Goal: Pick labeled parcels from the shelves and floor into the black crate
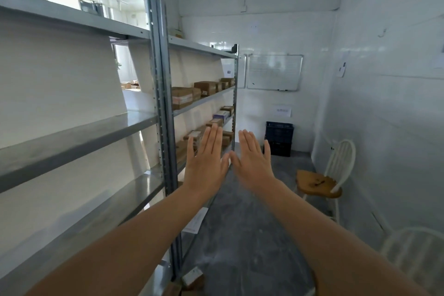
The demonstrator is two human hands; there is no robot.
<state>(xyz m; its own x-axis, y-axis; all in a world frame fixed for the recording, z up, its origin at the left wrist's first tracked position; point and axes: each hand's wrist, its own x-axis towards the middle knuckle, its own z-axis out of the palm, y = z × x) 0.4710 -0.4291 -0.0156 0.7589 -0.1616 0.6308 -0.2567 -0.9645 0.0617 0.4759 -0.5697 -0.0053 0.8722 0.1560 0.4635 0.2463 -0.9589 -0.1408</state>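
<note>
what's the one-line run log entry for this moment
left hand: open, empty | right hand: open, empty | cardboard parcels: on far shelving unit | black crate: floor, far wall

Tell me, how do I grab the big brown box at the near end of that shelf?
Probably by its two end faces, one hand each, reaching in from the open aisle side. The brown box lies flat at the shelf edge, looks too wide for one hand, and another box crowds its far end.
</note>
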